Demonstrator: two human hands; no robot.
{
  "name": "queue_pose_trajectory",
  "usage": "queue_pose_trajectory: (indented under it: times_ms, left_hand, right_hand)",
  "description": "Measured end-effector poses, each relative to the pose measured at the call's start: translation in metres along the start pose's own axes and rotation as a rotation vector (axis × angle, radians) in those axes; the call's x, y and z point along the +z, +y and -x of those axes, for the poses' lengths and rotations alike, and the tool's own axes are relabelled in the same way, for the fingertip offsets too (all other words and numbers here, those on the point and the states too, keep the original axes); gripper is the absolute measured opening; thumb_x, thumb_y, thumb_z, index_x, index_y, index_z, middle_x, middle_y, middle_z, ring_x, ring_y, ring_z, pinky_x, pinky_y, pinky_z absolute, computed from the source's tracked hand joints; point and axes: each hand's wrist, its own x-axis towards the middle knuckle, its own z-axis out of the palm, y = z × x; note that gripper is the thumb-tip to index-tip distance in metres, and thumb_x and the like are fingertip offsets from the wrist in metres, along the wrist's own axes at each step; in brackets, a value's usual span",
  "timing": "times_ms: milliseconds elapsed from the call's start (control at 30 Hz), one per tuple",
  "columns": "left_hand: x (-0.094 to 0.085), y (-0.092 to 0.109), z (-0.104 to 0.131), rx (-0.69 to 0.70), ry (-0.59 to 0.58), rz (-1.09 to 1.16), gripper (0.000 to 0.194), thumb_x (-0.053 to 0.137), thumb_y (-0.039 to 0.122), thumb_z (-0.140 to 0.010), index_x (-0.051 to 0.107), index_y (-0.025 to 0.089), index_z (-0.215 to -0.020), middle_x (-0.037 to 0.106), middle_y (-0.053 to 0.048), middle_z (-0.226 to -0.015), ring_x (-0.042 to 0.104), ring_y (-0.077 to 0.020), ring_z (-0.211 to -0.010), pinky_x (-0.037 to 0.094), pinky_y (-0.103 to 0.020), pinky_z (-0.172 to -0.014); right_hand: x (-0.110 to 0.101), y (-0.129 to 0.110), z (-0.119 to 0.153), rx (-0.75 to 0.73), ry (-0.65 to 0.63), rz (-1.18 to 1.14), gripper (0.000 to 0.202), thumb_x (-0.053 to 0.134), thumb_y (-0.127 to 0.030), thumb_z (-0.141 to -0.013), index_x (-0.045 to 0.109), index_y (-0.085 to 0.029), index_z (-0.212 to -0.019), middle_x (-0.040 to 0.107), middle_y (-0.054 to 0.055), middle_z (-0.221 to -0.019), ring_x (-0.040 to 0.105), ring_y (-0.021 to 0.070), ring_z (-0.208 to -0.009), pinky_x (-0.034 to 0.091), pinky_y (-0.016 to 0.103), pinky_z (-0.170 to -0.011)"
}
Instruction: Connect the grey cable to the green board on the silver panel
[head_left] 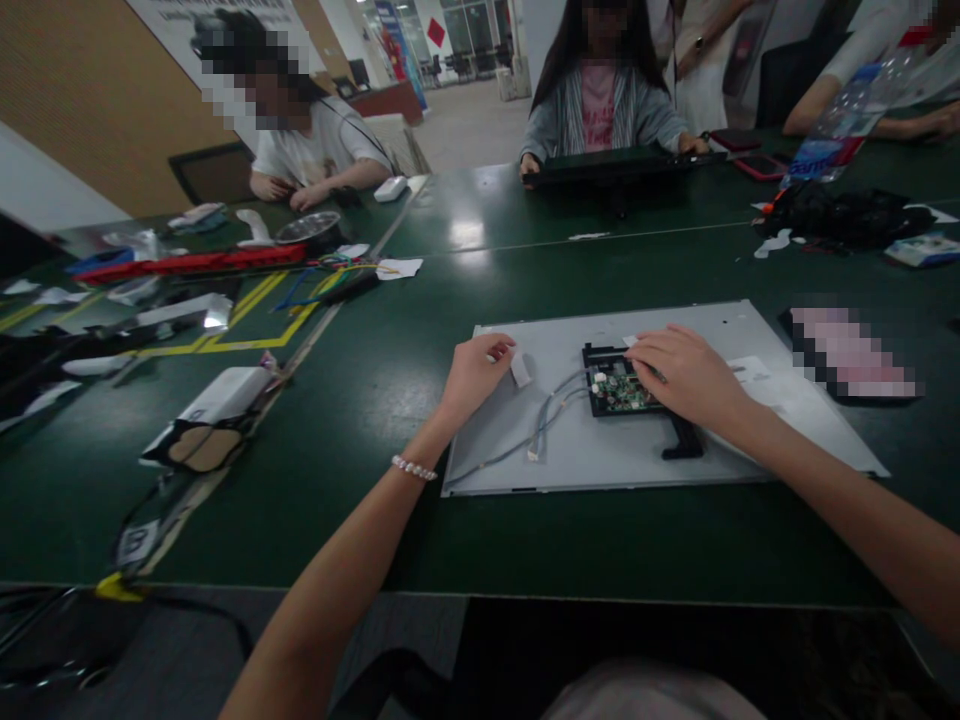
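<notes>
A grey metal panel [480, 430] lies flat on the dark green table. On it rests a black frame [684, 435] with a green circuit board [616, 390]; grey cables [541, 420] run from its left side. My left hand [480, 372] is over the panel's upper left edge, fingers closed on a small white strip [520, 368]. Above the right part of the board is my right hand [686, 372], fingers bent together near a small white piece at the frame's top edge; what they hold, if anything, is hidden.
A white box-like device [217, 410] and a red strip [202, 262] with wires lie left on the table [360, 390]. A phone [855, 350] is to the right, a plastic bottle [832, 130] behind. Across sit people, one holding a dark flat panel [615, 168].
</notes>
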Motion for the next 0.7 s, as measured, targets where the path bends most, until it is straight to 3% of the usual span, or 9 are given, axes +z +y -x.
queue_pose_trajectory:
  times_ms: [167, 300, 467, 567, 700]
  left_hand:
    - [-0.009, 0.009, -0.001, -0.165, 0.005, 0.389, 0.020, 0.068, 0.026, -0.076, 0.071, 0.014, -0.092, 0.069, -0.005, -0.080, 0.064, -0.0139, -0.068, 0.054, -0.028, -0.067]
    - [-0.021, 0.025, 0.003, -0.247, -0.185, 0.584, 0.024, 0.072, 0.024, -0.074, 0.071, 0.015, -0.096, 0.068, -0.003, -0.081, 0.063, -0.0114, -0.067, 0.055, -0.027, -0.069]
    - [-0.024, 0.046, 0.012, -0.292, -0.447, 0.570, 0.020, 0.071, 0.019, -0.073, 0.069, 0.015, -0.092, 0.069, -0.004, -0.083, 0.065, -0.0114, -0.068, 0.055, -0.027, -0.070]
    - [-0.022, 0.055, 0.016, -0.330, -0.509, 0.537, 0.014, 0.069, 0.018, -0.075, 0.068, 0.014, -0.088, 0.069, -0.004, -0.080, 0.065, -0.0117, -0.067, 0.055, -0.027, -0.069]
    - [-0.021, 0.061, 0.019, -0.360, -0.561, 0.510, 0.010, 0.068, 0.018, -0.076, 0.067, 0.014, -0.086, 0.067, -0.003, -0.074, 0.065, -0.0119, -0.065, 0.054, -0.028, -0.070]
  right_hand:
    - [-0.010, -0.012, 0.000, -0.067, 0.064, 0.025, 0.031, 0.044, -0.019, -0.095, 0.071, -0.015, -0.108, 0.074, 0.012, -0.112, 0.065, 0.0259, -0.112, 0.045, 0.050, -0.103]
    - [-0.015, -0.022, -0.001, -0.111, 0.090, 0.017, 0.029, 0.046, -0.018, -0.095, 0.071, -0.013, -0.108, 0.073, 0.013, -0.111, 0.064, 0.0262, -0.111, 0.046, 0.049, -0.103]
    - [-0.017, -0.040, -0.001, -0.247, 0.040, -0.089, 0.030, 0.048, -0.017, -0.096, 0.067, -0.009, -0.118, 0.070, 0.016, -0.119, 0.063, 0.0252, -0.113, 0.049, 0.047, -0.102]
    - [-0.013, -0.053, 0.001, -0.380, -0.025, -0.157, 0.033, 0.049, -0.014, -0.095, 0.063, -0.008, -0.124, 0.067, 0.017, -0.126, 0.060, 0.0251, -0.118, 0.048, 0.047, -0.104]
    - [-0.007, -0.065, 0.004, -0.447, -0.076, -0.204, 0.036, 0.050, -0.013, -0.095, 0.060, -0.009, -0.129, 0.064, 0.016, -0.132, 0.058, 0.0247, -0.124, 0.045, 0.049, -0.107]
